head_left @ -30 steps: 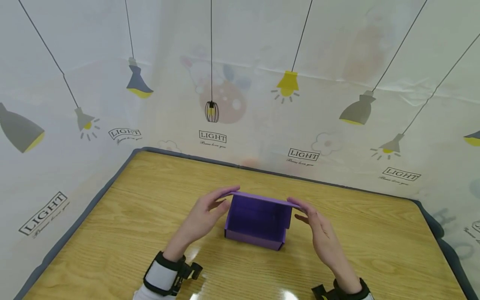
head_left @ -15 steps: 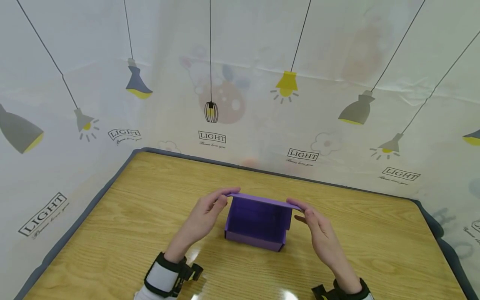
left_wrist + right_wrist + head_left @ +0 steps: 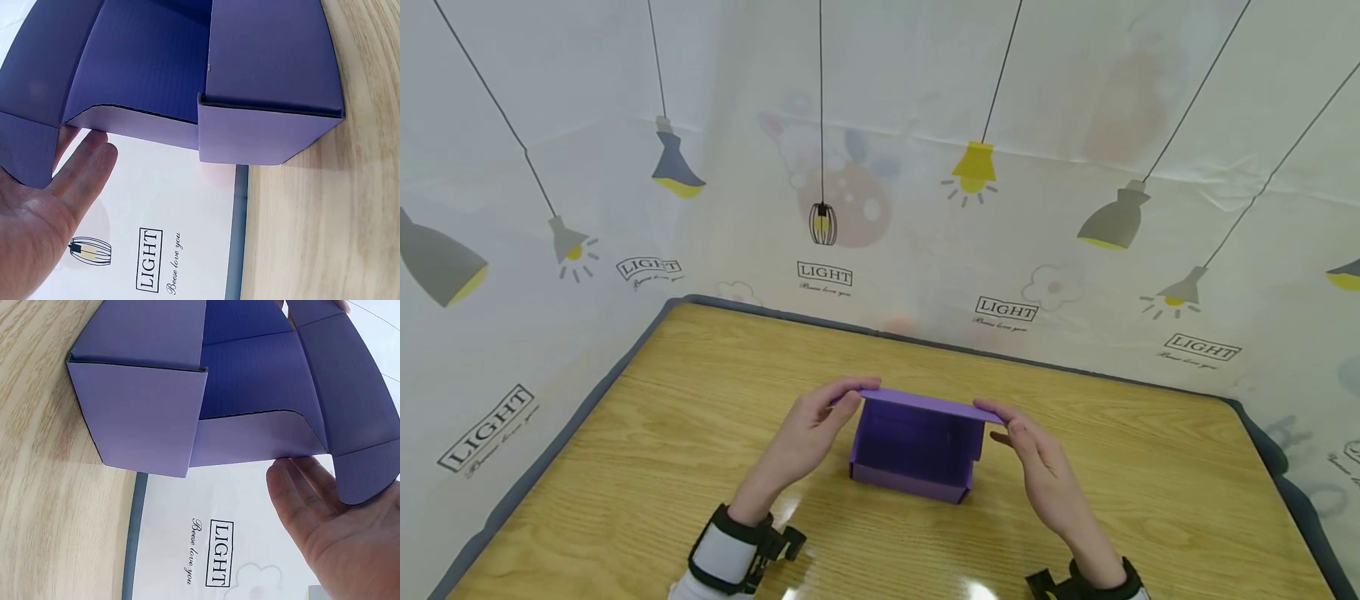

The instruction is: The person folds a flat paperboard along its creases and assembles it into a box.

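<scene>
A purple cardboard box [image 3: 912,482] stands on the table with its front facing me and its inside showing bare. Its hinged lid [image 3: 932,403] is raised, jutting forward over the opening. At the lid's left end my left hand [image 3: 805,429] grips the edge, index finger along the top and thumb lower down. My right hand [image 3: 1043,471] grips the right end in much the same way. Small side flaps hang from the lid: the left wrist view has one flap [image 3: 26,147] in front of the fingers, and the right wrist view has the other flap [image 3: 367,472].
The wood-grain table [image 3: 700,392] has a dark grey border [image 3: 880,334] along its back and sides. Behind it hangs a pale curtain [image 3: 910,208] printed with lamps and the word LIGHT. Black wrist straps [image 3: 730,546] carry the cameras.
The lid has tipped slightly down and toward me, so more of its top shows. Both hands have followed it a little, and the box has stayed in place.
</scene>
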A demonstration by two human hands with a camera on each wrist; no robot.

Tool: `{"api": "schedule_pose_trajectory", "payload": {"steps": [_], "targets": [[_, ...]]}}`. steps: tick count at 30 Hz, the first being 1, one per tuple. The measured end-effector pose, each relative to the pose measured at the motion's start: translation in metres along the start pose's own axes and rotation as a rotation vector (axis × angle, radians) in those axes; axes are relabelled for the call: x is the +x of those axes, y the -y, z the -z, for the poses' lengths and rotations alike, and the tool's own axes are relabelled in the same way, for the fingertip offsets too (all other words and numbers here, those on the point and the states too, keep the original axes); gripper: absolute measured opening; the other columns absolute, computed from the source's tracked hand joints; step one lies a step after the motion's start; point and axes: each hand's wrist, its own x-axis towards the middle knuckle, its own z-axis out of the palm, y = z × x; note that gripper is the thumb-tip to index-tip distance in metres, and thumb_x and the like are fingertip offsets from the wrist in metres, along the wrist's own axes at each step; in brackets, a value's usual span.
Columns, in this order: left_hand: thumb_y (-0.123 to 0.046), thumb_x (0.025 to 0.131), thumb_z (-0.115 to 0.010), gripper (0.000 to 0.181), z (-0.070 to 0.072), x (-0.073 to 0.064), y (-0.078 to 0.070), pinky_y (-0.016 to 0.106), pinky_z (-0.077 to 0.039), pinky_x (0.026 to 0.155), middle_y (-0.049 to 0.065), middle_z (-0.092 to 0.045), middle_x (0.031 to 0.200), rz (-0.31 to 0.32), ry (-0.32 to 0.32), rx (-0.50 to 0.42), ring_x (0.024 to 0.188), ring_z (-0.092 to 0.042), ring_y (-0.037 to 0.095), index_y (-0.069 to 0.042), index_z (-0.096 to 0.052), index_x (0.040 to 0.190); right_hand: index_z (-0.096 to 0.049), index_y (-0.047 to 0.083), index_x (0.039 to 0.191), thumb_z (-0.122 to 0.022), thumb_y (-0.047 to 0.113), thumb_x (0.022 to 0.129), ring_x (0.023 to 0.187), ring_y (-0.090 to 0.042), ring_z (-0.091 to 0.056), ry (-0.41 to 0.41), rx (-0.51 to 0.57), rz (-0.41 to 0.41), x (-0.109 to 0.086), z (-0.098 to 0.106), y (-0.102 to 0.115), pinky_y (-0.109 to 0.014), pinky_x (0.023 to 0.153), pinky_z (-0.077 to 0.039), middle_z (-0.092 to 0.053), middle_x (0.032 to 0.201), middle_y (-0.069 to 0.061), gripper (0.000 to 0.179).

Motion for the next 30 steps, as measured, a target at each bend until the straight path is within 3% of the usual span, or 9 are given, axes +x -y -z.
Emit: {"api": "schedule_pose_trajectory", "payload": {"steps": [9,22,26,30], "targets": [[-0.026,0.114,-0.046,0.037,0.002,-0.001,-0.001,0.028,-0.051,0.115,0.012,-0.066,0.147,0.021,0.029,-0.019,0.140,-0.060,0.034,-0.007,-0.066,0.139,-0.062,0.004,0.144,-0.024,0.006,0.115,0.134,0.013,-0.053,0.007,-0.012,0.007,-0.002,0.001,0.001,-0.018,0.103,-0.055,-0.058,0.143,0.030,0.048],[-0.026,0.113,-0.047,0.036,0.003,-0.004,-0.002,0.031,-0.051,0.115,0.011,-0.066,0.148,0.043,0.060,-0.008,0.142,-0.059,0.033,-0.010,-0.065,0.141,-0.061,0.002,0.143,-0.025,0.001,0.113,0.132,0.011,-0.056,0.022,0.012,0.056,-0.005,0.002,0.001,-0.013,0.105,-0.052,-0.060,0.143,0.026,0.047],[-0.023,0.113,-0.048,0.036,0.004,-0.007,-0.003,0.037,-0.050,0.118,0.009,-0.065,0.150,0.037,0.078,0.019,0.144,-0.058,0.031,-0.011,-0.066,0.141,-0.060,0.001,0.144,-0.025,-0.001,0.112,0.134,0.009,-0.055,0.038,0.017,0.079,-0.008,0.001,-0.001,-0.007,0.111,-0.045,-0.066,0.146,-0.002,0.047],[-0.020,0.111,-0.049,0.035,0.005,-0.010,-0.002,0.043,-0.048,0.122,0.008,-0.063,0.152,0.010,0.117,0.049,0.146,-0.056,0.031,-0.012,-0.065,0.142,-0.060,0.001,0.145,-0.026,-0.003,0.111,0.137,0.008,-0.053,0.059,-0.003,0.099,-0.011,0.001,-0.002,-0.006,0.115,-0.040,-0.062,0.144,-0.029,0.048]]}}
